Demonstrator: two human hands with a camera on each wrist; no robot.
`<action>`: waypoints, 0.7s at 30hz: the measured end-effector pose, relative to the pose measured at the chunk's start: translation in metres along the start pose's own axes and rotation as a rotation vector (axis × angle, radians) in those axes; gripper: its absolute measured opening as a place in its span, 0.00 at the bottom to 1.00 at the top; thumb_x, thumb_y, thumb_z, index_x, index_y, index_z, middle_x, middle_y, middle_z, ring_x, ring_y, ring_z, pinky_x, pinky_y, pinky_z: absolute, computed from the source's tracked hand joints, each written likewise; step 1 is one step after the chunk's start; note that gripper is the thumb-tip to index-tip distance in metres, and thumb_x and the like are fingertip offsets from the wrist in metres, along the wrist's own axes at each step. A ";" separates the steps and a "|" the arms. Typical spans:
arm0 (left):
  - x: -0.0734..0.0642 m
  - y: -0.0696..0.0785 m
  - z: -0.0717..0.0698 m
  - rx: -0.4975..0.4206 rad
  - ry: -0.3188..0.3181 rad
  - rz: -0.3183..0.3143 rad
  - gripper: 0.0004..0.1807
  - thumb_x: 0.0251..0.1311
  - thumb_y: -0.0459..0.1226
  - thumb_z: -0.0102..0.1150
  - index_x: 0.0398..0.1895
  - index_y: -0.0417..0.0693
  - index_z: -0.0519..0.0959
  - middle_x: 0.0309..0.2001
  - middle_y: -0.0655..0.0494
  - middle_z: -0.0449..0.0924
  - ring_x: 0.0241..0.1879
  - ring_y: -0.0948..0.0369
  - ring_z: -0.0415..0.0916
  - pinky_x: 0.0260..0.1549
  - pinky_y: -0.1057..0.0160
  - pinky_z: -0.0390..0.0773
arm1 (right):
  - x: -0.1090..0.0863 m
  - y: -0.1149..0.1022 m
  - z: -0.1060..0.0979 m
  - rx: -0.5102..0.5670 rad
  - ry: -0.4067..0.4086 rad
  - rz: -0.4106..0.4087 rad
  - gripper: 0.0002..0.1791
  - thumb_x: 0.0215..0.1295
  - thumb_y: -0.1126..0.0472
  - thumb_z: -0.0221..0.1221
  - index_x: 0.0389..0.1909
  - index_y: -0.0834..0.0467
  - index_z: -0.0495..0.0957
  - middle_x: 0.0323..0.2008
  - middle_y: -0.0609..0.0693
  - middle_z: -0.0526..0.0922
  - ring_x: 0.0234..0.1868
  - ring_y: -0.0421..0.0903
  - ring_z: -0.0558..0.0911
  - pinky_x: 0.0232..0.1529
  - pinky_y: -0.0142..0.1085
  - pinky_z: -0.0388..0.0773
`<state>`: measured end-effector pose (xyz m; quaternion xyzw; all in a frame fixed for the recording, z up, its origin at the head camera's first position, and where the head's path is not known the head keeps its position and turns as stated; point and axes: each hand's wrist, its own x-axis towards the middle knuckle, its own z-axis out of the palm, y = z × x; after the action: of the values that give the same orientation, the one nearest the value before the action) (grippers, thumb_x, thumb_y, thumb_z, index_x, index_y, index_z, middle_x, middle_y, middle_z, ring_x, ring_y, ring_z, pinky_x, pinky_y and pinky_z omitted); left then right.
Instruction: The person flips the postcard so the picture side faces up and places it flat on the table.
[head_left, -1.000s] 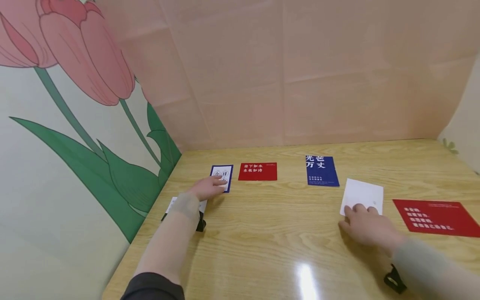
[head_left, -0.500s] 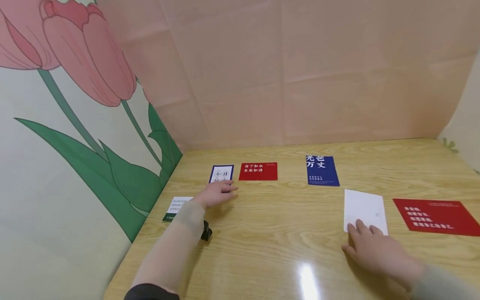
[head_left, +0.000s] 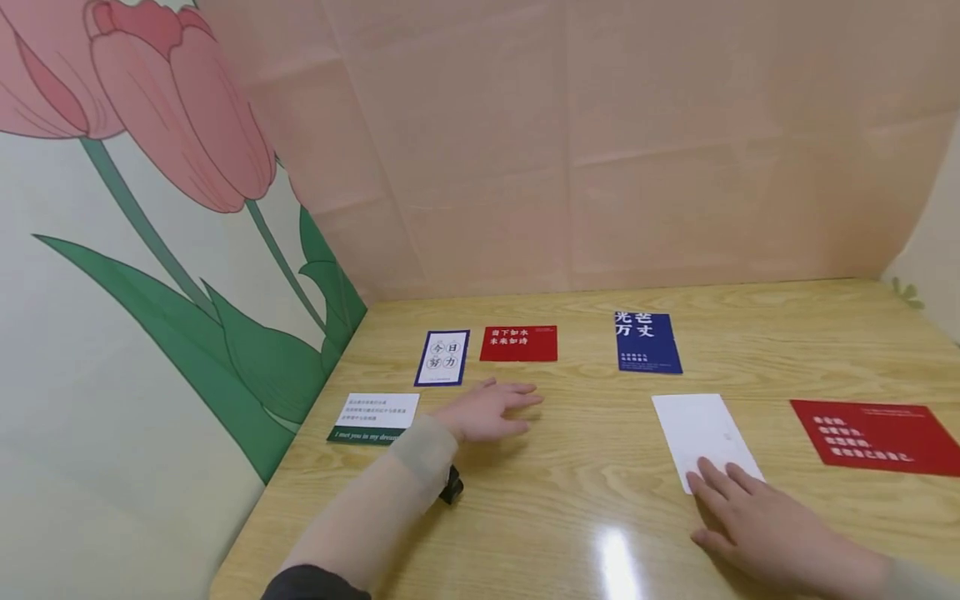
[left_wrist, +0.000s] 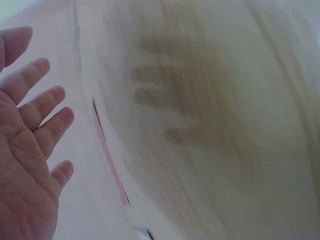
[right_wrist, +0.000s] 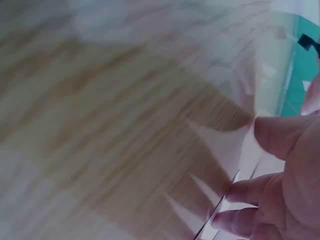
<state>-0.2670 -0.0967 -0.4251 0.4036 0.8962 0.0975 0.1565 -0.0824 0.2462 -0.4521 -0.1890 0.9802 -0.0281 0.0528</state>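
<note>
In the head view my right hand (head_left: pixel 772 525) rests its fingertips on the near edge of a blank-looking white card (head_left: pixel 701 433), the fingers nearly straight. In the right wrist view, the fingertips (right_wrist: pixel 242 192) of that hand meet the card's thin edge. My left hand (head_left: pixel 483 411), fingers spread, hovers over the wood and holds nothing. Its palm and spread fingers show in the left wrist view, with its shadow on the surface. Close to its wrist lies a white-and-green card (head_left: pixel 375 408), slightly covered by the arm. Behind it lies a blue-bordered white card (head_left: pixel 444 358).
On the wood-grain table (head_left: pixel 555 483) a red card (head_left: pixel 519 343) and a blue card (head_left: pixel 648 343) lie toward the back. A larger red card (head_left: pixel 877 437) lies at the right. Pink cloth (head_left: pixel 600 167) hangs behind, and a tulip-painted wall (head_left: pixel 150 375) bounds the left.
My left hand has moved right, away from the blue-bordered card, uncovering it and most of the white-and-green card. My right hand has drawn the white card nearer, and it now lies at another angle.
</note>
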 end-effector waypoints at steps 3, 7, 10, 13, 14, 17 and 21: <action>0.007 0.014 0.004 0.049 -0.037 0.033 0.32 0.68 0.57 0.46 0.74 0.71 0.55 0.74 0.70 0.49 0.73 0.68 0.43 0.71 0.52 0.36 | -0.004 0.001 0.002 -0.017 0.066 -0.078 0.38 0.60 0.37 0.59 0.60 0.63 0.74 0.62 0.64 0.71 0.59 0.69 0.70 0.56 0.62 0.67; 0.017 0.031 0.008 0.094 -0.076 0.068 0.33 0.67 0.59 0.45 0.74 0.75 0.51 0.74 0.74 0.44 0.73 0.71 0.39 0.70 0.52 0.34 | -0.005 0.003 0.006 -0.056 0.161 -0.172 0.37 0.61 0.36 0.58 0.61 0.60 0.75 0.62 0.60 0.72 0.60 0.66 0.71 0.64 0.61 0.56; 0.023 0.042 0.010 0.119 -0.090 0.089 0.34 0.67 0.59 0.45 0.75 0.76 0.49 0.75 0.74 0.41 0.73 0.72 0.37 0.70 0.51 0.34 | -0.003 0.004 0.008 -0.115 0.229 -0.265 0.37 0.63 0.34 0.54 0.62 0.57 0.74 0.63 0.57 0.72 0.60 0.63 0.72 0.71 0.43 0.32; 0.029 0.049 0.012 0.130 -0.106 0.098 0.34 0.67 0.59 0.45 0.74 0.77 0.47 0.75 0.75 0.38 0.73 0.72 0.34 0.70 0.51 0.32 | 0.000 0.004 0.008 -0.174 0.299 -0.369 0.36 0.64 0.34 0.53 0.64 0.54 0.72 0.64 0.55 0.71 0.65 0.61 0.67 0.64 0.29 0.16; 0.031 0.050 0.014 0.142 -0.107 0.102 0.34 0.67 0.59 0.45 0.74 0.78 0.47 0.75 0.75 0.37 0.73 0.72 0.34 0.70 0.50 0.33 | 0.001 0.004 0.008 -0.191 0.319 -0.397 0.36 0.64 0.34 0.52 0.65 0.54 0.72 0.65 0.54 0.71 0.70 0.59 0.61 0.65 0.30 0.17; 0.034 0.054 0.016 0.166 -0.126 0.108 0.34 0.67 0.60 0.44 0.74 0.79 0.46 0.74 0.77 0.36 0.73 0.71 0.32 0.70 0.50 0.32 | 0.006 0.004 0.006 -0.217 0.355 -0.457 0.35 0.65 0.35 0.52 0.65 0.52 0.71 0.66 0.52 0.69 0.73 0.56 0.52 0.67 0.33 0.18; 0.036 0.055 0.020 0.193 -0.154 0.116 0.34 0.66 0.62 0.42 0.74 0.79 0.45 0.74 0.79 0.36 0.74 0.70 0.32 0.70 0.49 0.31 | 0.014 0.004 0.005 -0.227 0.344 -0.511 0.32 0.67 0.35 0.50 0.66 0.48 0.70 0.67 0.48 0.68 0.75 0.47 0.39 0.68 0.36 0.18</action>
<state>-0.2447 -0.0328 -0.4345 0.4740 0.8620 -0.0114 0.1794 -0.0962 0.2445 -0.4582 -0.4260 0.8924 0.0374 -0.1439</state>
